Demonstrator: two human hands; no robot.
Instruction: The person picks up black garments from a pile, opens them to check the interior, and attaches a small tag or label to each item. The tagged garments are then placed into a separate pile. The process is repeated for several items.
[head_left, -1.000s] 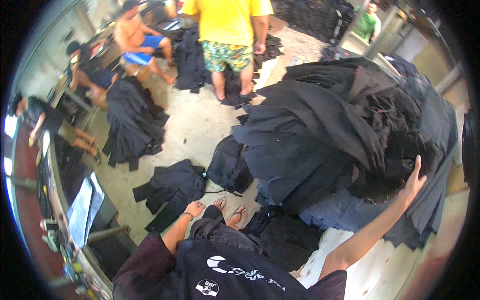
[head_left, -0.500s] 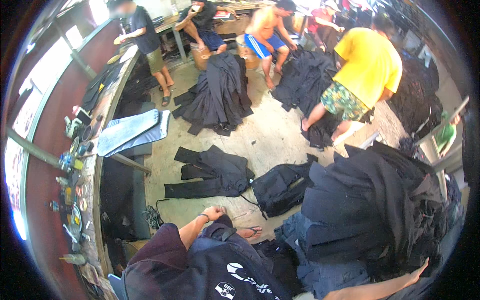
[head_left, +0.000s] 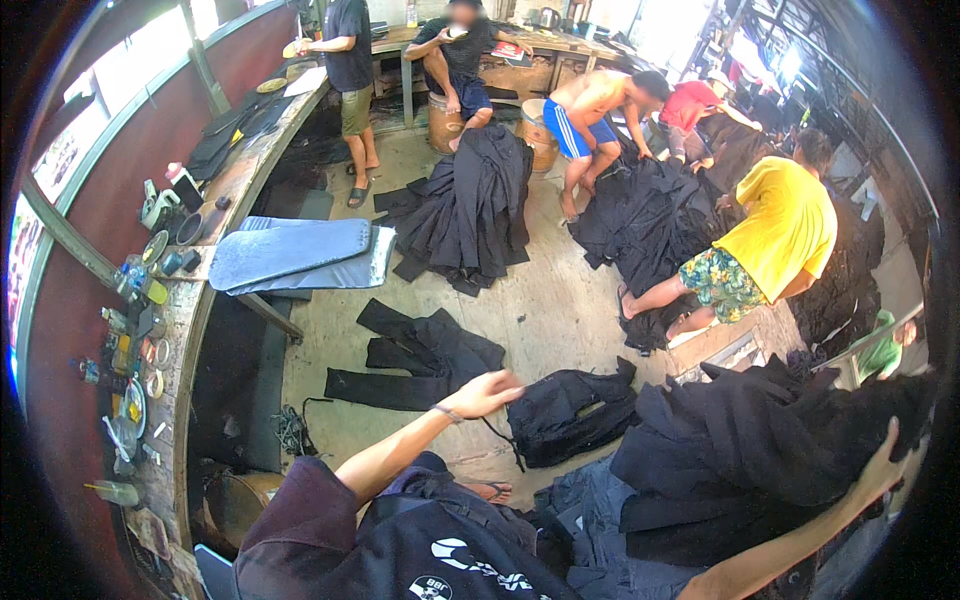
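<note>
- The camera wearer's left hand [head_left: 485, 395] hangs in the air above the workshop floor [head_left: 330, 285], palm down, its grip loose and half-spread, with no cloth seen in it; a dark band [head_left: 447, 412] circles the wrist.
- The right hand [head_left: 882, 468] reaches out to the far right edge of a large black cloth heap [head_left: 740, 460], touching it; whether the grip closes on the fabric cannot be told, as the folds and the dim rim of the view hide the fingers.
- The heap stands to the wearer's right, its layers overhanging blue-grey cloth [head_left: 600, 500].
- A black garment [head_left: 430, 352] lies spread flat on the floor ahead, beside a folded black garment [head_left: 572, 418], which is close to the left hand.
- At left, a long wooden surface [head_left: 182, 385] carries bottles [head_left: 118, 492] and other small items; a blue board [head_left: 290, 250] with a rounded end juts from its inner edge.
- Beyond, a person in a yellow shirt [head_left: 780, 225] bends near more dark cloth [head_left: 630, 225], while a person in blue shorts [head_left: 590, 120] sits leaning over it.
</note>
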